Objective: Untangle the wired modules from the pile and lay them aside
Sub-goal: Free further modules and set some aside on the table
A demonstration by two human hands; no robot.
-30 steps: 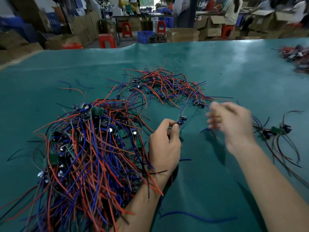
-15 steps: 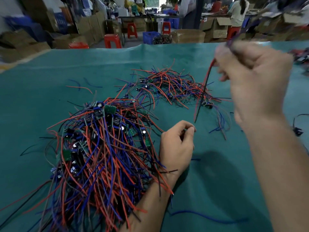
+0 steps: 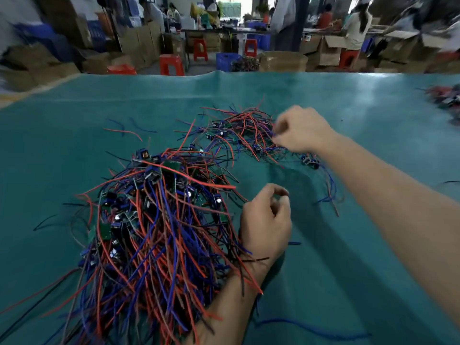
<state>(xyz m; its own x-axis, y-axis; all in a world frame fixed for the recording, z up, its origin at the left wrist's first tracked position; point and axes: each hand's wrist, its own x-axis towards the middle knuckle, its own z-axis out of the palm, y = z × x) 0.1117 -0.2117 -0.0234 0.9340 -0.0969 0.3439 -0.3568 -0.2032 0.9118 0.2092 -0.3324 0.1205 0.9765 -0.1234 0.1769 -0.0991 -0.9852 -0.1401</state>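
Wired modules (image 3: 159, 220) are lying in a dense tangle of red, blue and black leads on the near left of the green surface (image 3: 74, 125), small green boards and dark components showing among the wires. A second, thinner cluster (image 3: 239, 133) is sitting farther back, towards the centre, joined to the main heap by trailing strands.

The person's right hand (image 3: 301, 130) is reaching across to the right edge of that far cluster, fingers curled down into the wires; motion blur is hiding whether it is actually pinching a lead. One module (image 3: 310, 161) with blue and red leads is lying just beside the right wrist, its wires trailing towards the near edge.

The left hand (image 3: 266, 220) is hovering at the right flank of the main heap, its fingers loosely curled with thumb and forefinger close together, holding nothing I can make out. Loose leads from the heap are draping over the left wrist.

Another blurred bundle (image 3: 445, 98) is sitting at the far right edge. A single blue wire (image 3: 311, 328) is lying near the front.
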